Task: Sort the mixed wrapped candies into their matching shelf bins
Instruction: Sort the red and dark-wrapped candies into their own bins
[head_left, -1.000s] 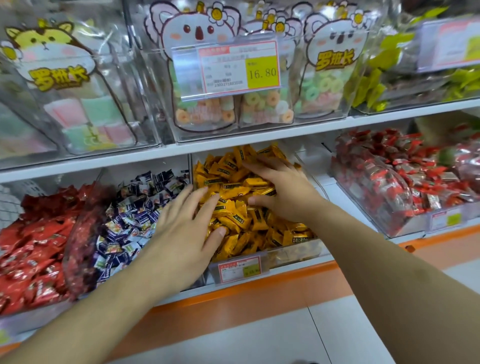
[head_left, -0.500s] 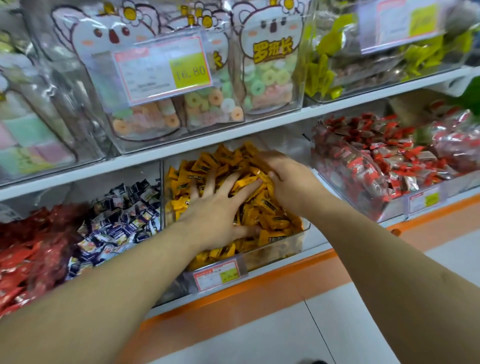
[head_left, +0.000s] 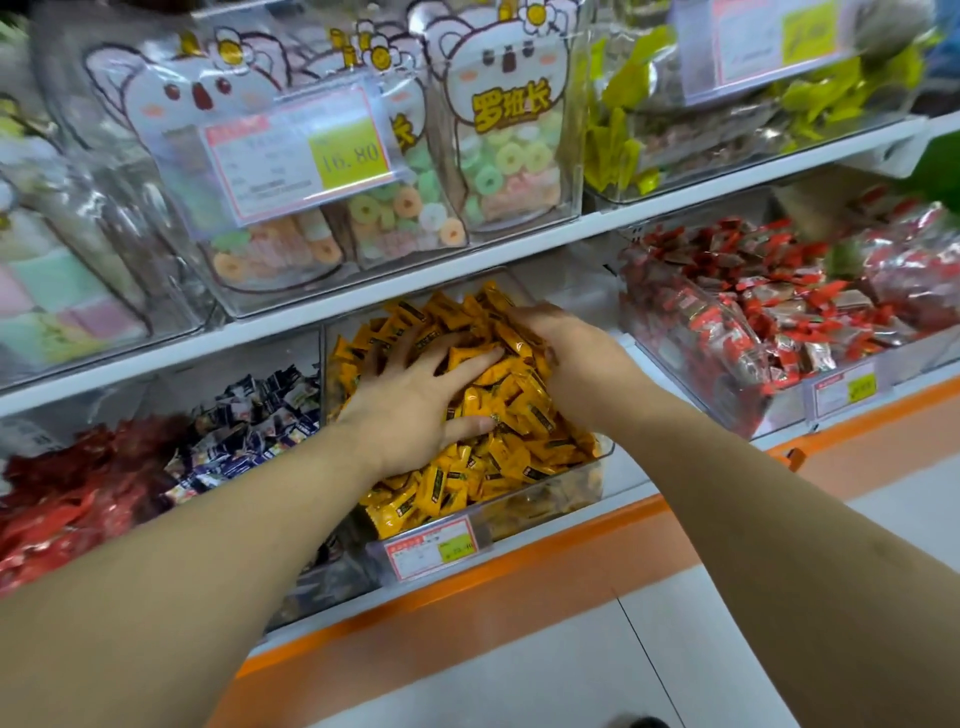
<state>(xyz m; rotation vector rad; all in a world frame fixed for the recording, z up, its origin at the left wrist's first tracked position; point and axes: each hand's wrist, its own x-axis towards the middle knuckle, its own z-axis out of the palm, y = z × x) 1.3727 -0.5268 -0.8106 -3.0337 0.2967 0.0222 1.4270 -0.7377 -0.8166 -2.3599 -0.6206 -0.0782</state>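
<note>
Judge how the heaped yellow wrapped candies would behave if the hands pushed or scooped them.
The yellow wrapped candies look glossy, so probably slippery and apt to slide over each other. They are small and loosely heaped above the clear bin front, so a push by the left hand or right hand may spill some.

Right hand (head_left: 563, 358) fingertips are lying buried in the yellow candies (head_left: 514, 441); small price tag (head_left: 431, 548) print is blurring; both elbows are running off-frame.

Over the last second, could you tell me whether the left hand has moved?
Yes. The left hand has moved right, off the divider beside the dark-wrapped candies, onto the yellow candies.
</note>
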